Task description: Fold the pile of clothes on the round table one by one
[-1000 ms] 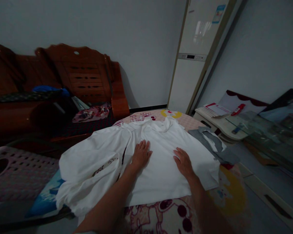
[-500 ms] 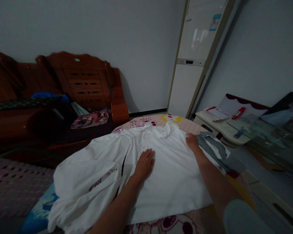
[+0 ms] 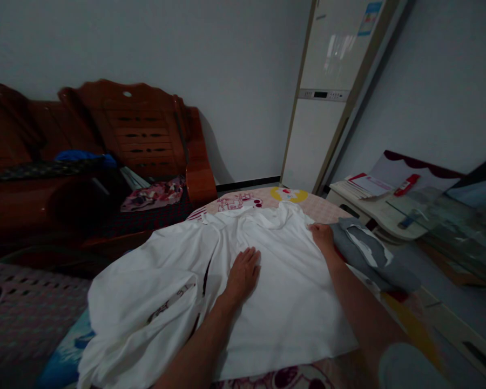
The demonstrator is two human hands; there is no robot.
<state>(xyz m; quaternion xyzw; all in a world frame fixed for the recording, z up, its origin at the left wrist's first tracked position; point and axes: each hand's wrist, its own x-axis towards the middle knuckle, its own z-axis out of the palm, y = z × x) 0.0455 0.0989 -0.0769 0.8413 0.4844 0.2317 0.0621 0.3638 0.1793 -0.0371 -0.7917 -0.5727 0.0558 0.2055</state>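
Left hand (image 3: pixel 243 274), fingers close, on creased white cloth (image 3: pixel 294 305); right hand (image 3: pixel 322 236), pinch on edge.

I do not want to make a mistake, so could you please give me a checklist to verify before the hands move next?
1. Left hand flat on the white clothes: ok, palm down.
2. Right hand at the far right edge of the white clothes: ok, fingers bent there.
3. Right hand gripping firmly: cannot tell, the fingertips are too small to judge.
4. Left part of the white clothes lying smooth: not ok, it is bunched in folds.
5. Grey clothes away from the right arm: not ok, they lie close beside it.
6. Left part fully on the table: cannot tell, the cloth covers the edge.
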